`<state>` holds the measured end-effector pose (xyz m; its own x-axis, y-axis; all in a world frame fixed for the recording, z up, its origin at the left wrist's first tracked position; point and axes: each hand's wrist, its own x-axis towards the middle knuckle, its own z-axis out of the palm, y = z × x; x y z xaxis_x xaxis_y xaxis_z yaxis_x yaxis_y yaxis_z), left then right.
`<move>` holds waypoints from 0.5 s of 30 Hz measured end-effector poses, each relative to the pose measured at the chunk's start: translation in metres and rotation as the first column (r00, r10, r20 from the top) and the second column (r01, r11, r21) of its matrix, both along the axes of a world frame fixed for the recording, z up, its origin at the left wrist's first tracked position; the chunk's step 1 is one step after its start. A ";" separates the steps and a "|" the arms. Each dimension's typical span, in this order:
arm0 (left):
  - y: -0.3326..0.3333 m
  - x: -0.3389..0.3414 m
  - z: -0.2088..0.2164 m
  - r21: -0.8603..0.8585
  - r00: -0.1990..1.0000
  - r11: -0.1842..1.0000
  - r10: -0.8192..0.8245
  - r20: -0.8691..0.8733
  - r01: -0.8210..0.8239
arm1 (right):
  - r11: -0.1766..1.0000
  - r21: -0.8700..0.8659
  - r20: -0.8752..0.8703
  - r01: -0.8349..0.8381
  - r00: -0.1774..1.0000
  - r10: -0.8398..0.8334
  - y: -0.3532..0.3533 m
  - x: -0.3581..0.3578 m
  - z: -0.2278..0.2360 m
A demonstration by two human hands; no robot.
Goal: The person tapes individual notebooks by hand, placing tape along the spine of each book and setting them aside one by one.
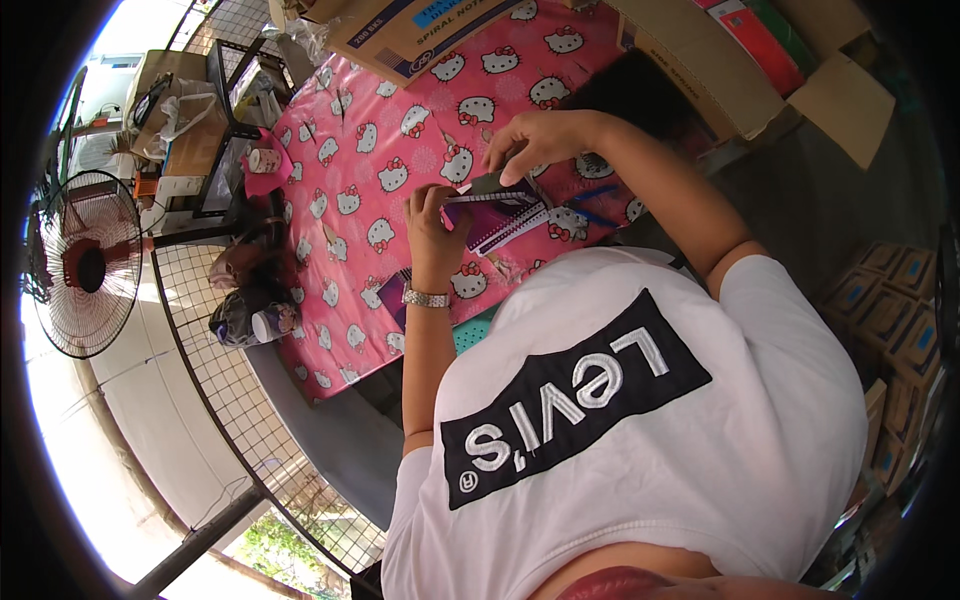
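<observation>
Between my hands, a small purple notebook (pixel 467 222) with a row of punched holes or spiral binding along its edge is held just above the pink tablecloth. My left hand (pixel 436 222), a metal watch at its wrist, is closed round the left end. From above, my right hand (pixel 540 142) has bent fingers at the notebook's far right edge, by a dark strip (pixel 487 184). Under and beside it lie more purple and white punched sheets (pixel 512 232). Blue pens or strips (pixel 598 192) are to their right. Another purple notebook (pixel 393 296) is partly hidden by my left wrist.
The table's pink cartoon-cat cover (pixel 350 240) spreads to the left. Cardboard boxes stand at the far edge (pixel 415 40) and far right (pixel 690 70). A dark bag (pixel 262 310) sits at the left edge, near a standing fan (pixel 85 268). Stacked cartons (pixel 890 320) stand right.
</observation>
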<state>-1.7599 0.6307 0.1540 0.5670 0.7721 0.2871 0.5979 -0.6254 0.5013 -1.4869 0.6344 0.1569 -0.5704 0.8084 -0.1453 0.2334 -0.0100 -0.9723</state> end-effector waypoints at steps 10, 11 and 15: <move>0.010 0.000 0.003 -0.284 0.984 0.957 0.003 0.178 0.048 | 0.974 -0.210 -0.464 -0.086 0.886 -0.022 0.010 -0.013 0.002; 0.009 0.000 0.003 -0.285 0.980 0.956 -0.004 0.198 0.061 | 0.987 -0.151 -0.283 -0.044 0.959 -0.001 0.010 -0.013 0.002; 0.011 -0.001 0.005 -0.308 0.986 0.951 0.013 0.168 0.040 | 0.991 -0.097 -0.155 -0.092 0.985 0.077 0.017 -0.014 0.002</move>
<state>-1.7607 0.6412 0.1593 0.5429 0.8302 0.1266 0.4820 -0.4315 0.7626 -1.5011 0.6517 0.1592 -0.6577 0.7415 -0.1327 0.0891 -0.0984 -0.9912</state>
